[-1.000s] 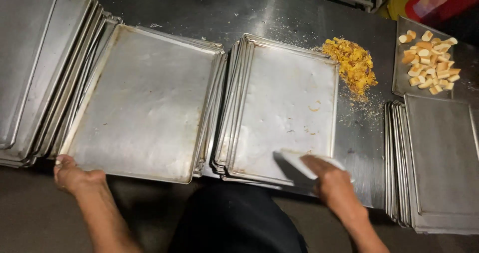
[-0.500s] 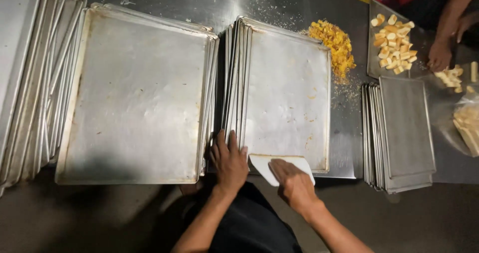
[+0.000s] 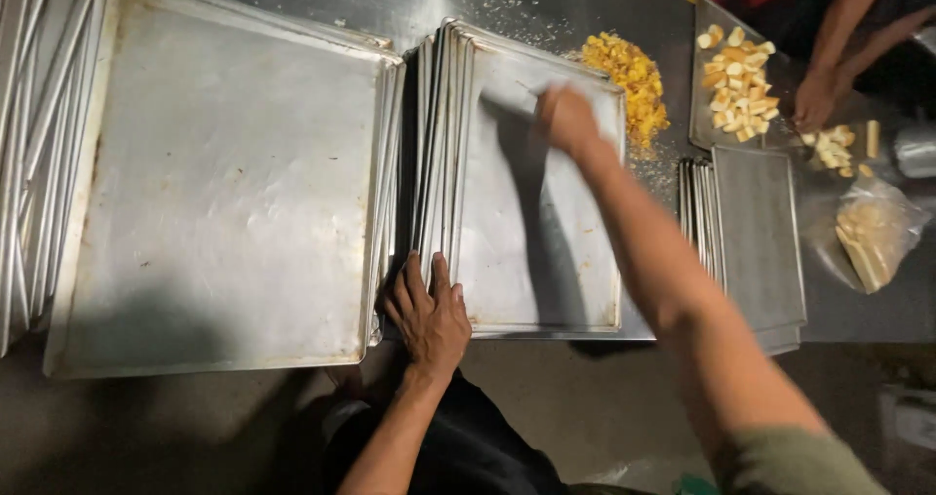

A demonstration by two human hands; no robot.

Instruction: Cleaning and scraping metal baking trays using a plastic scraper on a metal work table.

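My left hand [image 3: 429,312] lies flat, fingers spread, on the near left edge of the middle stack of metal baking trays [image 3: 546,290]. My right hand [image 3: 568,117] reaches across to the far end of that stack's top tray. It grips a pale flat scraper [image 3: 514,93], which is motion-blurred against the tray. A heap of yellow crumbs [image 3: 632,71] lies on the steel table just beyond the tray's far right corner.
A wider stack of trays [image 3: 224,183] sits to the left, with more trays [image 3: 29,115] at the far left. A smaller stack [image 3: 756,232] stands to the right. Another person's hand [image 3: 814,100] works at a tray of cut pieces [image 3: 736,76], near a plastic bag [image 3: 873,232].
My right hand swept the scraper from the near edge of the top tray to its far edge. My left hand stayed pressed on the stack's near left edge.
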